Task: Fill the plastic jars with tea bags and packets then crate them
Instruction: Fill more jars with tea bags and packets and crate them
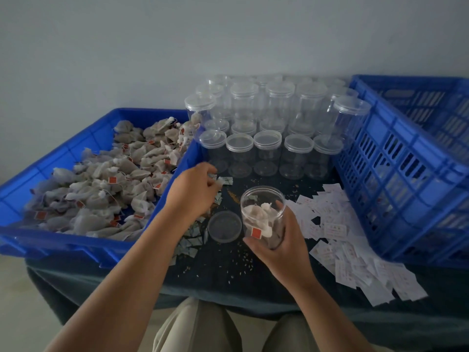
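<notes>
Tea bags sit heaped in the tray, within easy reach. The left hand pinches a packet off the table, likely for the jar. The lid lies off for filling. The right hand clasps the part-filled jar, steadying it. The crate waits alongside.

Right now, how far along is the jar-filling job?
Early on. Done: the jar in the right hand holds a few tea bags, its lid off on the table. In hand: the left hand pinches small packets to add. Left: the stacked jars behind look empty, the tray is full of tea bags, and the crate shows no filled jars.
</notes>
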Demonstrator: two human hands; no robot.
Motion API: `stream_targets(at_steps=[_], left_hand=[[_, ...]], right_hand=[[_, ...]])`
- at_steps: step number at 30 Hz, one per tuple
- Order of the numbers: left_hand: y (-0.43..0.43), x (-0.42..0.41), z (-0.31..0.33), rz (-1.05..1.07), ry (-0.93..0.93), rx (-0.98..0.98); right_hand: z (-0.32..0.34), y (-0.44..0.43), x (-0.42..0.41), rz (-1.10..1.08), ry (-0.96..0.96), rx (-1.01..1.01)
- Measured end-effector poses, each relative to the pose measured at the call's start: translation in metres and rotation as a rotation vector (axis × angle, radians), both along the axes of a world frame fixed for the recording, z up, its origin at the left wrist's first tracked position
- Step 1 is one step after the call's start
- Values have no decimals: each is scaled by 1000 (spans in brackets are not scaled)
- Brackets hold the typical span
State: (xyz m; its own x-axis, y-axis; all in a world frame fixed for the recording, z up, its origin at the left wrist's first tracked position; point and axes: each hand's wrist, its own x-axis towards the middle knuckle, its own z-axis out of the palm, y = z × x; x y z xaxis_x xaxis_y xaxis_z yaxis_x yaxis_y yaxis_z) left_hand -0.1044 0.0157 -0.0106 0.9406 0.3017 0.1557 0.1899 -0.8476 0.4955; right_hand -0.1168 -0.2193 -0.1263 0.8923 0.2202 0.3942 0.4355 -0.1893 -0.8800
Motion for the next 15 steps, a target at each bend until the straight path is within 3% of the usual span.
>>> stream_targets(at_steps=[4,7,9,13,15], left_hand=[[-30,-20,30,-364,-36,-302],[-57,-17,23,-530,43,-135],[-68,-9,12,-526,8,-107],[-75,21,-5,-255,-91,-468],[-74,39,-16,-227,6,-362]], right_hand=[[-1,-22,-4,-17,-50,-30],[-7,-27,-9,-29,-50,-37],[-10,-29,-10,-30,-66,-52],[-10,-30,-11,-63,-86,-55],[-10,-31,-12,-81,-58,-27]])
